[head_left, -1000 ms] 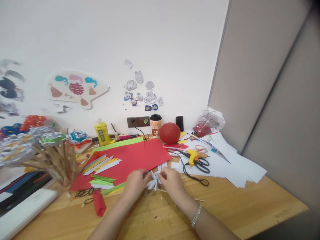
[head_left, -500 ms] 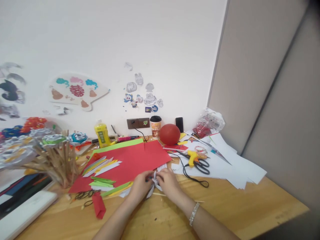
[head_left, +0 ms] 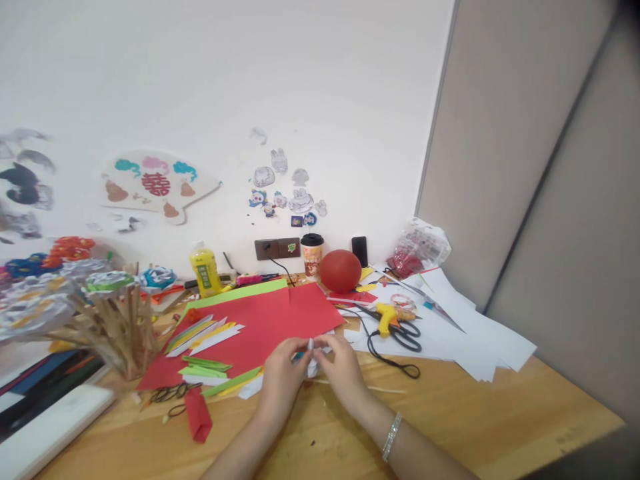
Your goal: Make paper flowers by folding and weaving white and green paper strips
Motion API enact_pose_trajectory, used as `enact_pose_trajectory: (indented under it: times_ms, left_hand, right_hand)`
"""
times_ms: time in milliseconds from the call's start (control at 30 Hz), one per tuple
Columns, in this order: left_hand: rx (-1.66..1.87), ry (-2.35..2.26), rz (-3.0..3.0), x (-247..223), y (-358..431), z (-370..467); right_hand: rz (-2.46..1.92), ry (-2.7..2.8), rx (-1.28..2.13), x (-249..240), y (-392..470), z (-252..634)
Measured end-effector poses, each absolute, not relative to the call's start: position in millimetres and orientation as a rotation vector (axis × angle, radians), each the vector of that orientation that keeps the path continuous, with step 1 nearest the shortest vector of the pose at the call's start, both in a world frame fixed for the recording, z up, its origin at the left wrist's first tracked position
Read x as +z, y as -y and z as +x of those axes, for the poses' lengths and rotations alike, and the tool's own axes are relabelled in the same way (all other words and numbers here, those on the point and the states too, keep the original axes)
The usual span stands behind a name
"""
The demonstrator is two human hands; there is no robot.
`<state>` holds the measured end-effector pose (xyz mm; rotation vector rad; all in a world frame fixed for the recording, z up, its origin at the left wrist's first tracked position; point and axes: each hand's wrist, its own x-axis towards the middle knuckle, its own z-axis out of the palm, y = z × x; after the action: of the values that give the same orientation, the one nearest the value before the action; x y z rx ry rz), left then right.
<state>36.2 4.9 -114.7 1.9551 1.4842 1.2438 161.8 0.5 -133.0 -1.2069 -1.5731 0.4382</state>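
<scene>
My left hand (head_left: 283, 371) and my right hand (head_left: 341, 370) meet low over the front of the wooden table. Between their fingertips they pinch a small folded piece of white paper (head_left: 312, 367), both hands closed on it. Its lower part shows between the thumbs; the rest is hidden by the fingers. Just beyond the hands lies a large red sheet (head_left: 270, 323). Left of my left hand are green paper strips (head_left: 205, 365) and white and yellow strips (head_left: 210, 337). A thin stick (head_left: 383, 389) lies on the table by my right hand.
To the right are a yellow glue gun (head_left: 386, 319), black-handled scissors (head_left: 406, 335) and white sheets (head_left: 480, 330). A red balloon (head_left: 341, 271), a paper cup (head_left: 313, 257) and a yellow bottle (head_left: 205, 270) stand at the back. Paper flowers on sticks (head_left: 120, 327) fill the left; a folded red paper (head_left: 198, 415) lies in front.
The white paper has turned between my fingers; its pointed ends, spread downward before, now show less. My left hand has turned a little more upright. Both hands still grip it.
</scene>
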Motion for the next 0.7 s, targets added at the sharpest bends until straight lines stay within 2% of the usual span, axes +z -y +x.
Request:
enact_pose_trajectory:
  times_ms: [400,700]
  left_hand:
    - [1.139,-1.651,1.936,-118.0,-18.9,25.6]
    - [0.952,-1.576,2.04,-128.8,-29.8,17.3]
  right_hand:
    - [-1.181,1.966,0.131,-132.5,2.4,165.7]
    - [-1.262,1.981,0.084,-141.6,-5.2,165.4]
